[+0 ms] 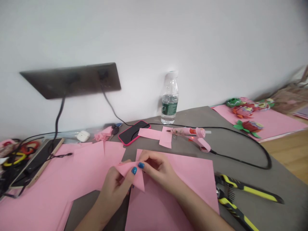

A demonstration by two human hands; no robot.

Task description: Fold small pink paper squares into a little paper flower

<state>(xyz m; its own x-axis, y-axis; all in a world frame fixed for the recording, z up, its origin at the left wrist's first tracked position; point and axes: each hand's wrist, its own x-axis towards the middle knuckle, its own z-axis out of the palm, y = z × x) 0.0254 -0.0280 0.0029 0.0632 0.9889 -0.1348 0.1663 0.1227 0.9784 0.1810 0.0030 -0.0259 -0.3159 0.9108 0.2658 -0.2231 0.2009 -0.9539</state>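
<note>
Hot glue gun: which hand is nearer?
Right: the right hand is below and left of the hot glue gun in view; the left hand is farther left and lower.

readable text: none | bottle [169, 98], green label [169, 108]: white marks, too blurred to read

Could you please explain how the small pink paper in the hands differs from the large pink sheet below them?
The small pink paper is bent into a pointed shape, while the large pink sheet is broad and looks flat. The small pink paper is held by the left hand and right hand; the large pink sheet lies on the table. Both share a similar pink colour.
</note>
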